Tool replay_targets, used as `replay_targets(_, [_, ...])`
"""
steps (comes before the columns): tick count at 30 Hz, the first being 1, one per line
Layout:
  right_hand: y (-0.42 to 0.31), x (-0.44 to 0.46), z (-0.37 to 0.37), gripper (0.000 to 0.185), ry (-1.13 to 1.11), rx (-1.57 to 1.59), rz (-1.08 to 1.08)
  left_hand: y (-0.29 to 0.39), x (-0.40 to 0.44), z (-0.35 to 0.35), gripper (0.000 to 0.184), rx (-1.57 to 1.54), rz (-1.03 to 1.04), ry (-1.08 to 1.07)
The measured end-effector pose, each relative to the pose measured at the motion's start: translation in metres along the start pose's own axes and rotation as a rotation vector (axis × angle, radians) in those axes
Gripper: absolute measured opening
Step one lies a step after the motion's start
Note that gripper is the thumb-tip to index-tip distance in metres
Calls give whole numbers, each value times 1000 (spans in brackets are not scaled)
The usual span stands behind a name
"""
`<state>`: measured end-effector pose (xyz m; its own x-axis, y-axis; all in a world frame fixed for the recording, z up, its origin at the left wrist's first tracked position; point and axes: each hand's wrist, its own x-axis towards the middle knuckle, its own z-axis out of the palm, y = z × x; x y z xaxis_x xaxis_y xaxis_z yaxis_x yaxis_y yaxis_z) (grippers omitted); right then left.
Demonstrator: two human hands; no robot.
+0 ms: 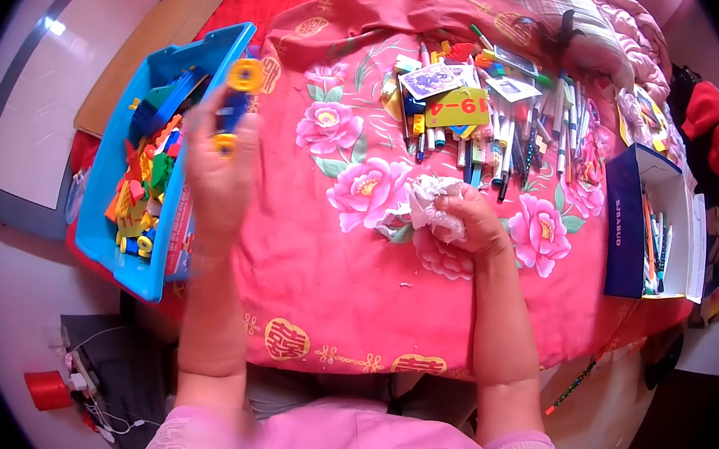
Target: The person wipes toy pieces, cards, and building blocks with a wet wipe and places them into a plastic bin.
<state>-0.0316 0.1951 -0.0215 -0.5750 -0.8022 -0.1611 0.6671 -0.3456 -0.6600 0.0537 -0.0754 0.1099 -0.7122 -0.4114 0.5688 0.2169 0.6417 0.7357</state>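
At nine o'clock a blue bin [137,273] holds toys [133,196]; at ten the left hand [220,180] grips a blue-and-yellow toy [234,111]. Near centre, toward three, the right hand [472,223] clenches crumpled whitish material [430,201]. Pens [510,145] and cards [432,80] lie at one; an open box [631,227] sits at three.

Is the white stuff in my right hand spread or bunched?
Bunched: the white stuff is creased and gathered in the right hand.

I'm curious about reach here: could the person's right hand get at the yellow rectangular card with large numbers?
Probably yes: the yellow card lies close beyond the right hand, its face mostly uncovered. The crumpled whitish wad in that hand might hinder grasping, though.
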Motion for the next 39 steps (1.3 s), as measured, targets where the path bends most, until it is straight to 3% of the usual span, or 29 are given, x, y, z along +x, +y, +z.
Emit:
replay_targets(1, [0,1,0,26,-5,2,-2,3,6,-20,37,145,70,32])
replay_targets(3, [-1,2,-2,26,-71,19,-9,17,13,-52,37,339,-2,94])
replay_targets(6, [5,3,-6,26,-5,-56,-21,9,31,-101,35,646,122,65])
replay_targets(9, [0,2,3,25,-23,-40,-44,-20,48,-138,37,899,10,81])
replay_targets(13, [-3,2,4,23,-49,-59,-50,-23,46,-130,40,1007,75,182])
replay_targets(16, [-4,1,8,22,5,-90,-48,14,24,-78,40,846,164,112])
replay_targets(20, [-3,0,7,19,-29,-83,-45,27,-7,13,42,361,284,-185])
replay_targets(22, [-4,-1,3,20,-49,-62,-46,21,-8,61,49,322,368,-346])
replay_targets(26, [-5,-5,1,24,-62,-17,-97,-17,3,152,66,211,432,-454])
replay_targets(29, [-6,-5,1,27,-81,-10,-107,-33,21,195,74,370,503,-511])
replay_targets(32, [-9,-7,3,24,-95,-19,-67,-57,32,218,77,309,493,-640])
replay_targets(33, [-8,-6,-1,23,-83,-39,-33,-59,32,219,60,269,513,-640])
replay_targets(36, [-3,-4,1,20,1,-112,-49,-72,29,204,37,268,479,-651])
replay_targets(37, [-3,-4,4,20,14,-123,-59,-77,23,199,23,200,497,-516])
replay_targets(39, [-3,-2,6,20,9,-130,-62,-79,15,179,20,78,304,-491])
